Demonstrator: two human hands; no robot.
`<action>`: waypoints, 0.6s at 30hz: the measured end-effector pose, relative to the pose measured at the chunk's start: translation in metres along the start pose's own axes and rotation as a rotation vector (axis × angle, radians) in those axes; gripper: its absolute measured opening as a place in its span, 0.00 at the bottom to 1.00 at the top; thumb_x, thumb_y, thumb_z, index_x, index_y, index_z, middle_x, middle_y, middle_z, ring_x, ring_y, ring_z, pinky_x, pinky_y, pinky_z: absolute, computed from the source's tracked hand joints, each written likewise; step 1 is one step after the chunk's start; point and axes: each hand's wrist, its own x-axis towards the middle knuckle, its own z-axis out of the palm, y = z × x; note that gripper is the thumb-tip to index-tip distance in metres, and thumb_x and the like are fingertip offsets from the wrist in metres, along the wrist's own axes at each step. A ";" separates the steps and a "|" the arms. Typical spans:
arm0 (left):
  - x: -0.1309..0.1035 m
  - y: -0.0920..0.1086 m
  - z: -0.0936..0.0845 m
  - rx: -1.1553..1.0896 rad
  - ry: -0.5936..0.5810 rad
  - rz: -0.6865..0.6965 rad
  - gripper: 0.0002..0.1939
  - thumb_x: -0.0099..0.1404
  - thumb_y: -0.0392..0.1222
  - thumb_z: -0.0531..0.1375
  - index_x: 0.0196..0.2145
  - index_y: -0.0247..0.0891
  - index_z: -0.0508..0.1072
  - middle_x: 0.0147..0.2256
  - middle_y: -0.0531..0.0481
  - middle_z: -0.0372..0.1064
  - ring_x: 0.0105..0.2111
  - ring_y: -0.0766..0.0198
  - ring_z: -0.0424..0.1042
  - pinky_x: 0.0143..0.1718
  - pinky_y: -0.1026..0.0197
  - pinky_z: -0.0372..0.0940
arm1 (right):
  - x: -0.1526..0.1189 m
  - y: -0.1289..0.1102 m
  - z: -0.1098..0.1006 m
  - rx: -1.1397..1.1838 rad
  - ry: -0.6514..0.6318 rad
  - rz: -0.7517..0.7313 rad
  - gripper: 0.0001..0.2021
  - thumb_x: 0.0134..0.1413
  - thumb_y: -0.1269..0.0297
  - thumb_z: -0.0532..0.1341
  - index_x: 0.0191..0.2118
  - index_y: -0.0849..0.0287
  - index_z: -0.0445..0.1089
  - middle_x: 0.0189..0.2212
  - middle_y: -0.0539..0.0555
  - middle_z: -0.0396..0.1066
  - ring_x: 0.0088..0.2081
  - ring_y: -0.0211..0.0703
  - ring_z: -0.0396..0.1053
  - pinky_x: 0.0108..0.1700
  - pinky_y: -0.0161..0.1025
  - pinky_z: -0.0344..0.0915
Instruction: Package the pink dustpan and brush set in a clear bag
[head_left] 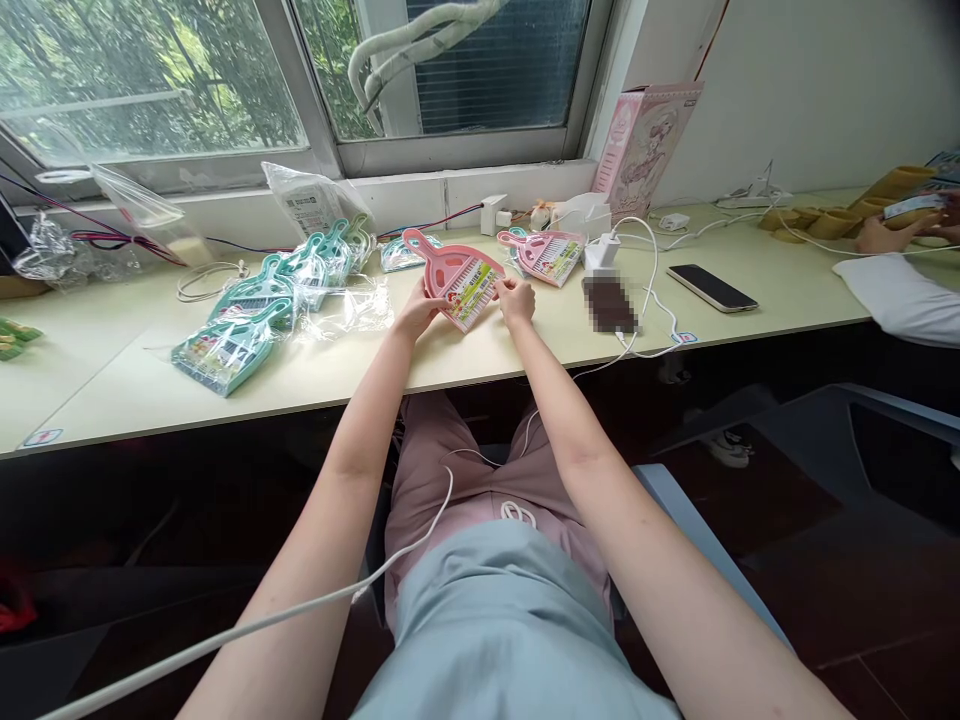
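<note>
While both arms reach forward in the head view, the left hand [415, 312] grips the near left edge of a pink plastic mini dustpan with a printed card label [456, 278], and the right hand [517, 299] pinches its right corner; the dustpan is tilted just above the cream desk top [480, 355], its handle pointing toward the window sill [465, 190].

Risks, as I judge them: held only at the edges by fingertips, the pink dustpan could slip and drop onto the desk. To the left lies a loose heap of teal dustpan sets in clear bags [255, 315], whose slick wrapping could slide if an elbow brushes it. A white charging cable [645, 300] loops just right of the right hand, beside a black phone [711, 287]; a snagged wrist could drag them. Another pink dustpan set [545, 255] rests behind. A co-worker's hand [881, 235] works well apart at far right.
</note>
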 end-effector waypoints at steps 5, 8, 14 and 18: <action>-0.001 0.002 0.002 -0.010 -0.006 0.008 0.45 0.40 0.24 0.63 0.59 0.39 0.64 0.54 0.42 0.66 0.58 0.47 0.65 0.60 0.46 0.62 | 0.001 0.002 0.001 0.009 -0.003 -0.003 0.11 0.57 0.60 0.57 0.31 0.58 0.75 0.30 0.53 0.78 0.38 0.44 0.73 0.47 0.40 0.65; -0.002 0.003 0.002 -0.014 -0.003 0.004 0.45 0.40 0.24 0.63 0.59 0.39 0.64 0.53 0.42 0.66 0.58 0.48 0.65 0.60 0.46 0.62 | 0.002 0.003 0.002 0.009 -0.009 -0.013 0.12 0.57 0.60 0.56 0.31 0.58 0.75 0.30 0.53 0.78 0.37 0.44 0.73 0.46 0.40 0.66; 0.000 0.000 0.000 -0.020 -0.002 0.003 0.45 0.40 0.25 0.64 0.59 0.40 0.64 0.53 0.42 0.66 0.58 0.48 0.64 0.59 0.47 0.63 | 0.004 0.005 0.004 0.020 -0.004 -0.009 0.13 0.57 0.59 0.56 0.32 0.58 0.75 0.29 0.53 0.78 0.33 0.43 0.73 0.43 0.39 0.66; 0.001 -0.001 -0.001 -0.012 0.005 -0.009 0.45 0.40 0.25 0.64 0.59 0.40 0.64 0.53 0.43 0.66 0.58 0.49 0.64 0.59 0.48 0.64 | 0.003 0.004 0.004 0.034 -0.021 -0.012 0.14 0.59 0.58 0.54 0.33 0.58 0.75 0.29 0.53 0.77 0.32 0.42 0.73 0.41 0.38 0.66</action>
